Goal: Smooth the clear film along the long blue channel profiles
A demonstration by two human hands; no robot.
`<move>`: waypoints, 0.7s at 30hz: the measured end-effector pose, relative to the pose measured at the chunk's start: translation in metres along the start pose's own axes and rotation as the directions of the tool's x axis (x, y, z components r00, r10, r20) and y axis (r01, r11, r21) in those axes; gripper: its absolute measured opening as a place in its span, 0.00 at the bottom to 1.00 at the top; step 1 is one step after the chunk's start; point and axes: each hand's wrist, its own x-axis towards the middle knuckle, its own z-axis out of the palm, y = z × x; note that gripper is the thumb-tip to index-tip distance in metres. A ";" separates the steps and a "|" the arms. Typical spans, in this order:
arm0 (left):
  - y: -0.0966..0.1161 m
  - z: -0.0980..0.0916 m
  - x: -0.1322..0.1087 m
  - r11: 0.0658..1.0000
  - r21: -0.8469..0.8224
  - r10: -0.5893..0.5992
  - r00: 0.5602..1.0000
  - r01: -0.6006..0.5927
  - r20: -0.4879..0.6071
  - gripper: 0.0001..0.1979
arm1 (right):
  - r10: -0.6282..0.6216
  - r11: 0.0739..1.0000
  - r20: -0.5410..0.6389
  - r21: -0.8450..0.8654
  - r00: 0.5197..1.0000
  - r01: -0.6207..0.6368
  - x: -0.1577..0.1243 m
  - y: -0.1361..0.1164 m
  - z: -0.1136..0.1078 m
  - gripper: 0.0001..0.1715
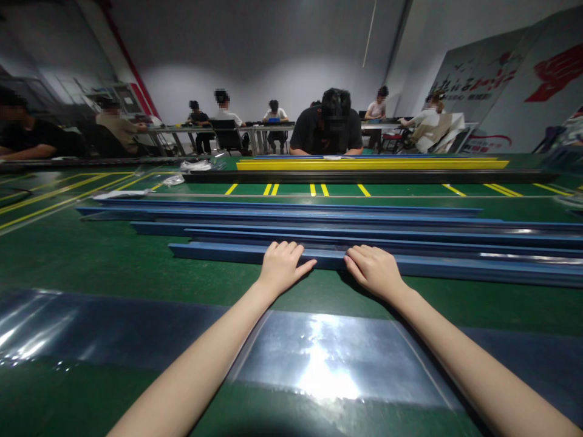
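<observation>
Left hand (283,267) and right hand (374,270) clasp the nearest blue rail (325,261), fingers hooked over its top, spaced apart probably to steady its length. It lies crosswise on the surface (113,261), before other blue rails (182,229), perhaps for easy reach.

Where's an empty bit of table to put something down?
The green table is bare left of the nearest blue bar, down to the clear plastic sheet. A narrow bare strip runs behind the blue bars, before the black bar. It's crowded among the blue bars, where the left hand and right hand are.
</observation>
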 end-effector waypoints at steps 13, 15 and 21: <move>0.000 0.001 0.000 1.000 -0.006 0.002 1.000 -0.002 -0.012 0.20 | 0.014 1.000 0.078 0.008 0.997 -0.015 0.001 0.000 -0.002 0.22; 0.000 0.001 0.000 1.000 -0.008 0.002 1.000 -0.002 -0.010 0.20 | 0.025 1.000 0.104 0.016 0.994 -0.027 0.003 0.000 -0.004 0.22; 0.000 0.000 0.000 1.000 -0.017 -0.003 1.000 0.003 -0.001 0.19 | 0.035 0.996 0.201 0.076 0.979 -0.051 0.012 -0.005 -0.010 0.21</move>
